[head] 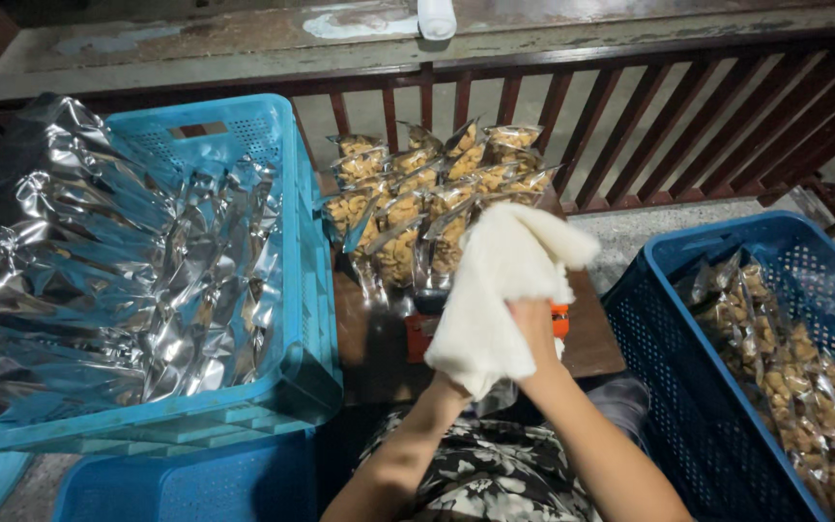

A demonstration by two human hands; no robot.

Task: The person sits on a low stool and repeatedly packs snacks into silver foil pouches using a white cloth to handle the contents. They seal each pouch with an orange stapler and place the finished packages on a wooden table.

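Fingers (533, 319) of the right hand (536, 333) grip a white cloth (495, 285); left hand (451, 379) is hidden under it, can't tell its grip, just below the snack packets (427, 193).

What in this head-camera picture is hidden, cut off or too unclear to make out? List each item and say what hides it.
- Left hand: covered by the white cloth.
- Orange object: mostly behind the cloth and the right hand.
- Light blue crate: contents hidden under the silver foil liner.
- Dark blue crate: cut off by the right edge.
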